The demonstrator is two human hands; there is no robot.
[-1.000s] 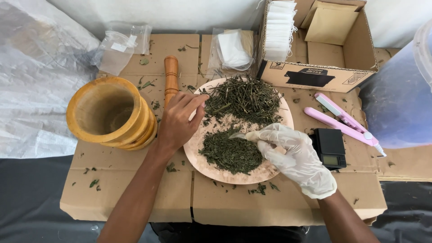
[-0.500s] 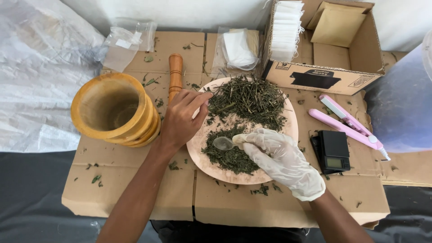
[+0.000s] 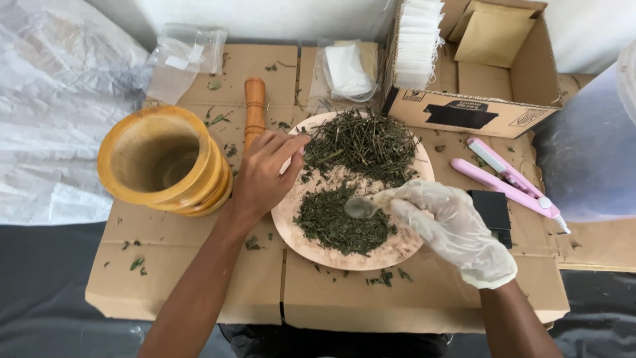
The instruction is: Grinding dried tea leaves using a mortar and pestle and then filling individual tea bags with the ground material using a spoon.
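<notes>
Head view: the gloved right hand [image 3: 457, 232] pinches the handle of a small metal spoon [image 3: 361, 207], and its bowl now hovers just over the finer, crumbled pile of dried herb [image 3: 341, 225] at the near side of the round pinkish plate [image 3: 291, 219] — a second ago the spoon sat farther right, near the plate's edge, so it has travelled leftward into the heap. The bare left hand [image 3: 262, 179] has stayed put, fingers lightly spread and resting on the plate's left rim, holding nothing but steadying the dish. The coarser, stemmy heap [image 3: 364, 142] at the far side looks undisturbed. To the left stands the wooden mortar [image 3: 162, 162] with its pestle [image 3: 254, 109] lying beside it; to the right lie a small black scale [image 3: 493, 212] and a pink sealing tool [image 3: 507, 176] — both untouched. The spoon seems poised to scoop from the fine pile.
</notes>
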